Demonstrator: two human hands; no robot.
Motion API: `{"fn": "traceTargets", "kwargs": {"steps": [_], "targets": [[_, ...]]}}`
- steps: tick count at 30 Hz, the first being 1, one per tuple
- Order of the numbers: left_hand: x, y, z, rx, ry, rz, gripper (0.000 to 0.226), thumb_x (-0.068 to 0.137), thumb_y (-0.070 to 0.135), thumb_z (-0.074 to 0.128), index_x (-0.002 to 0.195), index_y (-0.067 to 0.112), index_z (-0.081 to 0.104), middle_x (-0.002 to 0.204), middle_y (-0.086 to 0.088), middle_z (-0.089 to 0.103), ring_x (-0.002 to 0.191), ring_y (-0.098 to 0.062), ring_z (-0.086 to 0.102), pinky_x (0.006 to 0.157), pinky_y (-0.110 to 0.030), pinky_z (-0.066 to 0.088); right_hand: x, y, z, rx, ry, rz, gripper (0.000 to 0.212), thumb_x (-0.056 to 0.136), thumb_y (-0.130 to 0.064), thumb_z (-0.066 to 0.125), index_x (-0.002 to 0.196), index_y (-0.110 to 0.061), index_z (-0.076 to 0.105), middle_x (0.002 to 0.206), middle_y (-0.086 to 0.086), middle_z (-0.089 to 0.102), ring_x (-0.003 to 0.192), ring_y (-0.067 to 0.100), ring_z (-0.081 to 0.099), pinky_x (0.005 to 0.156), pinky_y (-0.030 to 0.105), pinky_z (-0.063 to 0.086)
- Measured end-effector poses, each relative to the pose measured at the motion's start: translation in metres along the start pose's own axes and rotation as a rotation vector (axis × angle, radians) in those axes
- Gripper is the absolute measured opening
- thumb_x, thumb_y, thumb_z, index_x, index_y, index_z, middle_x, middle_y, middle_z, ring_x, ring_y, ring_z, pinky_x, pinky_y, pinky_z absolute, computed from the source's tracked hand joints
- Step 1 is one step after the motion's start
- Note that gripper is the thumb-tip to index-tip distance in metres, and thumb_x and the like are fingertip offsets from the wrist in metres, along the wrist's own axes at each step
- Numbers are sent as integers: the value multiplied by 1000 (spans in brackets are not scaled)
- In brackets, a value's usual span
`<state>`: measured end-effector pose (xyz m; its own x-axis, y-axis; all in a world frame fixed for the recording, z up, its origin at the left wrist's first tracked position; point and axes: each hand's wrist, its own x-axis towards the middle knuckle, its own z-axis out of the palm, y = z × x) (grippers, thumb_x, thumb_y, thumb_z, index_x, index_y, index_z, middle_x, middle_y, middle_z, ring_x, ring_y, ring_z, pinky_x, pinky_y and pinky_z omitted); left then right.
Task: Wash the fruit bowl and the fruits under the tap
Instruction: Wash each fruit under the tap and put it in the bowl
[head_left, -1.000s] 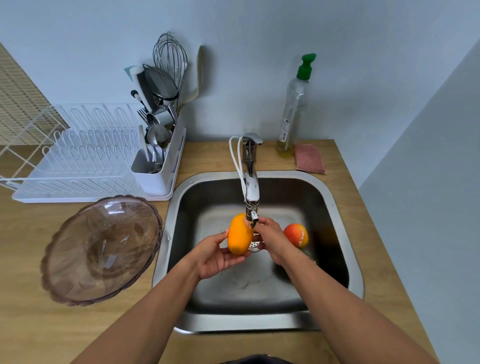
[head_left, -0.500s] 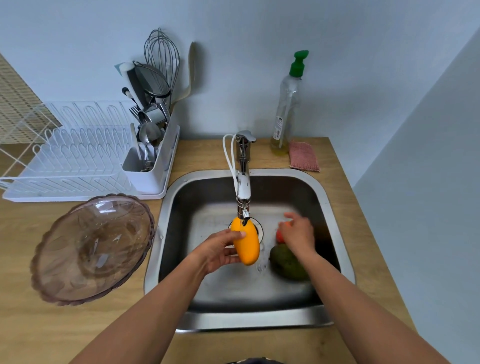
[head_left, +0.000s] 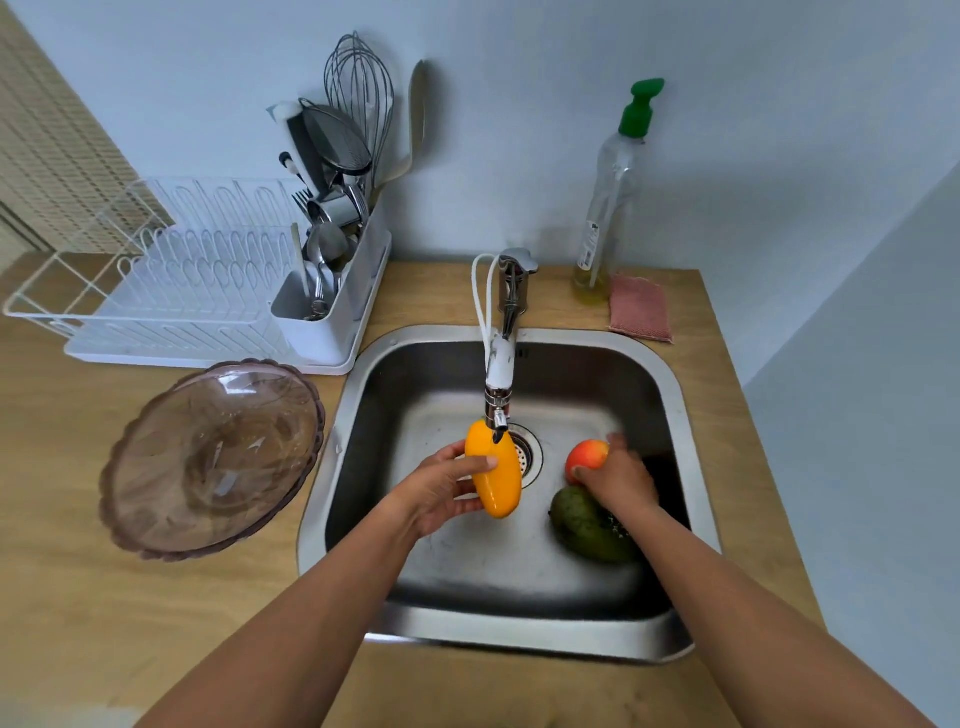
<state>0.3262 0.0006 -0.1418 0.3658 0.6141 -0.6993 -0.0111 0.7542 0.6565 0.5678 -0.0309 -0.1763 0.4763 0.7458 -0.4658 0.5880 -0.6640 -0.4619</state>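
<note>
My left hand (head_left: 434, 491) holds a yellow-orange mango (head_left: 496, 475) just under the tap spout (head_left: 497, 410) in the steel sink (head_left: 670, 395). My right hand (head_left: 621, 475) is closed around a red apple (head_left: 584, 457) at the sink's right side. A dark green fruit (head_left: 587, 525) lies on the sink floor just below that hand. The see-through brownish fruit bowl (head_left: 213, 457) rests upside down on the wooden counter left of the sink.
A white dish rack (head_left: 171, 291) with a caddy of utensils (head_left: 337, 223) stands at the back left. A soap bottle (head_left: 610, 192) and a pink sponge cloth (head_left: 640, 309) sit behind the sink. A wall closes the right side.
My right hand left the mango, went right and closed on the red apple. My left hand keeps the mango under the spout, now lower and tilted.
</note>
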Motion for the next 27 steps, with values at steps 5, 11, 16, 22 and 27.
{"fn": "traceTargets", "kwargs": {"steps": [5, 11, 16, 22, 27], "targets": [[-7, -2, 1, -40, 60, 8, 65, 83, 17, 76, 140, 18, 46, 126, -12, 61, 111, -34, 63, 84, -44, 58, 4, -1, -2, 133, -23, -5, 82, 75, -27, 80, 146, -18, 38, 140, 19, 41, 123, 39, 52, 99, 37, 44], [-19, -1, -5, -12, 162, 83, 67, 81, 24, 78, 139, 22, 46, 134, -14, 57, 116, -35, 60, 92, -47, 55, -10, -26, -2, 447, -10, -162, 78, 73, -24, 82, 140, -25, 44, 135, 12, 45, 113, 31, 55, 99, 45, 49], [-45, 16, -12, 66, 219, 208, 63, 85, 27, 75, 140, 21, 44, 128, -10, 58, 109, -29, 62, 84, -43, 57, -46, -58, 16, 615, -255, -229, 77, 74, -21, 79, 139, -20, 37, 126, 8, 49, 105, 25, 58, 87, 42, 54], [-90, 55, -41, 141, 286, 392, 55, 85, 31, 75, 131, 29, 45, 123, -1, 56, 105, -22, 62, 77, -38, 59, -68, -81, 34, 660, -280, -265, 71, 60, -34, 77, 124, -21, 50, 122, 9, 59, 105, 25, 62, 69, 32, 51], [-110, 76, -95, 82, 498, 536, 68, 79, 33, 81, 136, 22, 46, 129, -6, 56, 106, -25, 63, 74, -42, 60, -76, -82, 45, 685, -208, -246, 48, 81, -14, 77, 123, -18, 53, 123, 12, 59, 103, 27, 60, 68, 31, 51]]}}
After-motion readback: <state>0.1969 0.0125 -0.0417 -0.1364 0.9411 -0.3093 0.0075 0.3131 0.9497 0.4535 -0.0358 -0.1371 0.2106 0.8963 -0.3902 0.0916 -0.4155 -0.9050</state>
